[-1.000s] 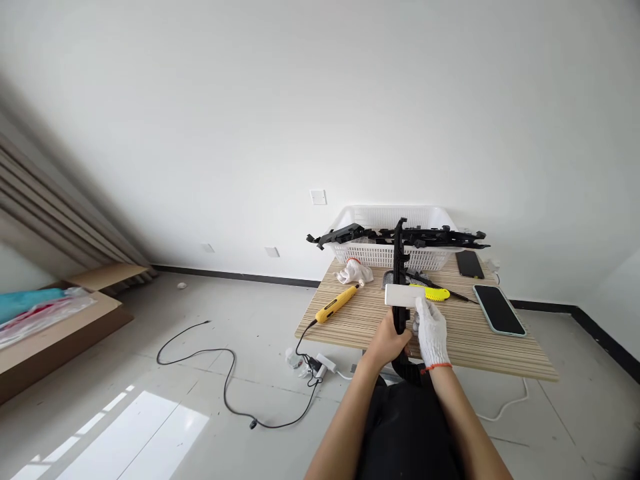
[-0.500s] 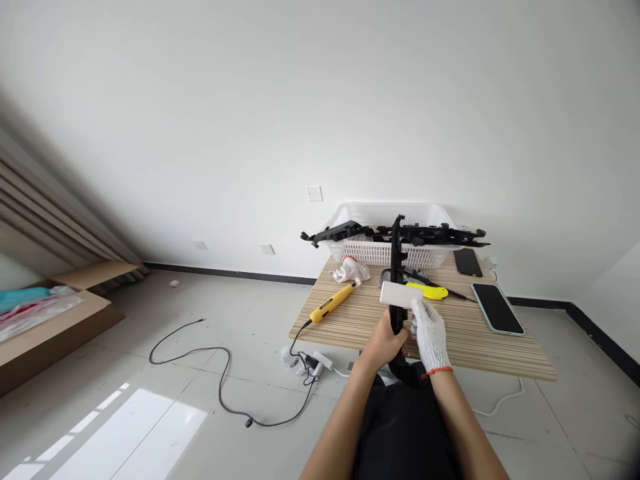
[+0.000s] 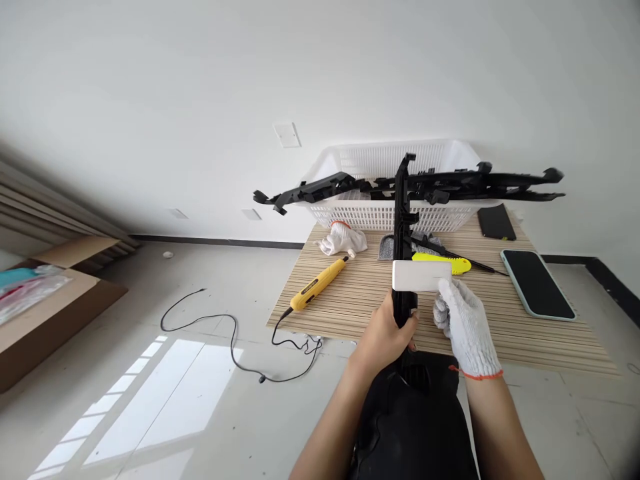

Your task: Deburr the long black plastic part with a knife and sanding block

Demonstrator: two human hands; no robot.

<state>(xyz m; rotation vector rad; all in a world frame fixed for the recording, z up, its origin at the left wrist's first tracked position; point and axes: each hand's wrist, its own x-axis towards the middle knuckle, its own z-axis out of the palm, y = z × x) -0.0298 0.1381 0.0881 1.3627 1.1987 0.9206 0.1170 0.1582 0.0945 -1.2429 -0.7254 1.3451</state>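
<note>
My bare left hand (image 3: 387, 337) is wrapped round the lower part of a long black plastic trim strip (image 3: 401, 230), which stands up in front of me with clips along its side. My right hand (image 3: 467, 327) wears a white knit glove with an orange cuff and pinches the end of a flat white rectangular piece (image 3: 423, 275). That piece lies across the strip just above my left hand; whether it touches the strip I cannot tell. Behind it, a bright yellow handle (image 3: 457, 265) is partly covered.
A white plastic basket (image 3: 325, 217) against the wall bears several black plastic strips (image 3: 470, 183) jutting past both sides. On the wood-grain table (image 3: 345, 310) are a yellow corded tool (image 3: 317, 285), a crumpled white glove (image 3: 343, 240), grey cloth (image 3: 386, 247) and two phones (image 3: 537, 283). A black cable (image 3: 233, 333) lies on the floor.
The view has come closer and tilted down. The white piece has shifted right across the strip along with my gloved right hand. My left hand keeps its hold.
</note>
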